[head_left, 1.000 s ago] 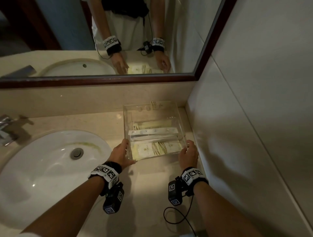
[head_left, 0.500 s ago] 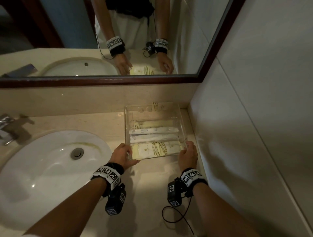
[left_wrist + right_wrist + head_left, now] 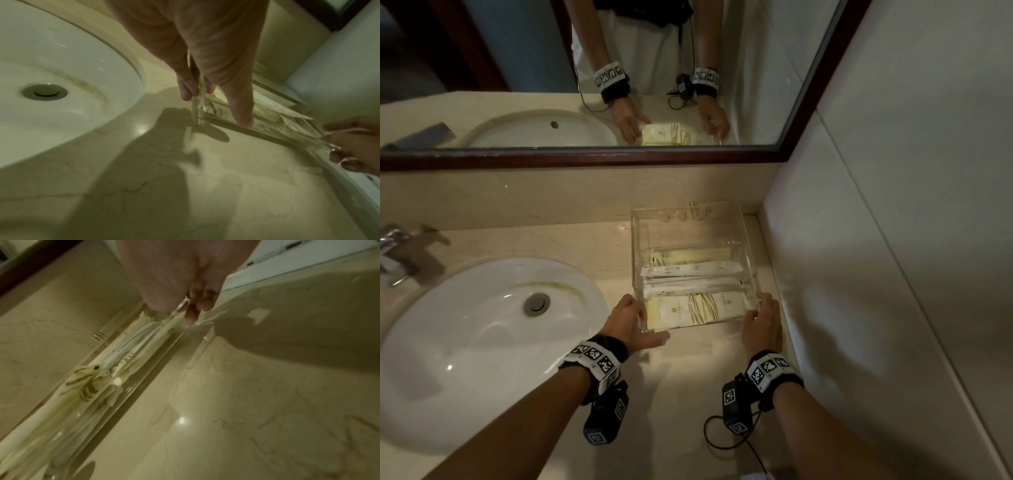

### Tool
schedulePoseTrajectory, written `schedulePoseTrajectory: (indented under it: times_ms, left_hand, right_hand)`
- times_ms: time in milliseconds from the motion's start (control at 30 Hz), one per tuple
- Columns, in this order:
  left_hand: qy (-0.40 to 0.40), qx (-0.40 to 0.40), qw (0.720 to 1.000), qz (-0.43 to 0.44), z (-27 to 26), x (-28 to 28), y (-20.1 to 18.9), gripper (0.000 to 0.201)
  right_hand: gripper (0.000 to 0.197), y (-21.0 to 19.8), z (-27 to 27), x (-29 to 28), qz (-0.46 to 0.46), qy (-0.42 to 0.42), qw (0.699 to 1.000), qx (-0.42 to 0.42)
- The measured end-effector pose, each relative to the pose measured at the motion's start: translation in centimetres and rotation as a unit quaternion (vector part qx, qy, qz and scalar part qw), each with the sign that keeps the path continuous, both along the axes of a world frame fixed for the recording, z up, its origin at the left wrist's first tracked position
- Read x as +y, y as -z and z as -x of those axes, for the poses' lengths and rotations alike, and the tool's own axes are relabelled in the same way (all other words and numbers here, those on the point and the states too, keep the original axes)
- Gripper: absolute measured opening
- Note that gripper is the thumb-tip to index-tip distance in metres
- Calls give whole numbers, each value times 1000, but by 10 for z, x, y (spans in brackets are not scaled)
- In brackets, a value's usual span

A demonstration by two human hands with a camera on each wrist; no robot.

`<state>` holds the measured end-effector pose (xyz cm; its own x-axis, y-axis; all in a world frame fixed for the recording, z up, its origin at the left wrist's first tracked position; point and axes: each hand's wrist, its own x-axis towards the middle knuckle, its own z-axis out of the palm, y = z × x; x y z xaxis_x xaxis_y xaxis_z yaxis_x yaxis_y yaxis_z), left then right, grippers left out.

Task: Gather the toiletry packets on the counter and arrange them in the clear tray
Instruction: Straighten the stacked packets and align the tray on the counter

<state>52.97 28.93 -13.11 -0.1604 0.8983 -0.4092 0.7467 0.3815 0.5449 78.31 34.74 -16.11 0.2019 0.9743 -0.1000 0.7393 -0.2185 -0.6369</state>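
Your left hand [image 3: 631, 320] grips the near left corner of the clear tray [image 3: 690, 219], thumb laid along the front wall and fingers [image 3: 186, 91] curled down its left side, as the left wrist view shows. Your right hand [image 3: 762, 320] pinches the near right corner the same way, thumb inside the rim and fingers [image 3: 202, 302] down the outer face. A hold at both corners likely keeps the box square while you set it against the wall at 3 o'clock.

Inside the tray the toiletry packets [image 3: 693, 286] lie crosswise in a row, running from 6 o'clock to 12 o'clock. A cream packet [image 3: 697, 308] with gold stripes sits nearest you against the front wall. Two white sachets overlap behind it, and another cream one lies furthest back. Laid flat and parallel, they show their printed faces through the clear walls.

The tray rests on the marble tabletop [image 3: 681, 370], tucked towards the corner where backsplash and side wall meet. No loose packet shows on the stone around it, so the gathering looks finished and only the final placing remains. The white basin [image 3: 482, 329] sits at 9 o'clock, well apart from the tray, and the mirror [image 3: 619, 68] at 12 o'clock repeats both hands on the box.
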Motion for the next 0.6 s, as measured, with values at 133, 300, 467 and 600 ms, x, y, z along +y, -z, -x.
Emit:
schedulePoseTrajectory:
  times_ms: [133,300,467,600]
  left_hand:
    - [1,14,1000,-1,-6,1,-4,59]
    - [-10,52,998,-38,-9,6,-5,57]
    - [51,68,994,-73,-9,4,-4,53]
    - [48,64,993,-83,-8,1,-1,49]
  right_hand:
    - [35,-7,9,-5,-79,-100,982,-142]
    - [33,-5,36,-9,-169,-396,897,-99]
    - [33,5,49,-5,-133,-450,881,-57]
    - [24,5,53,-2,-143,-468,870,-54]
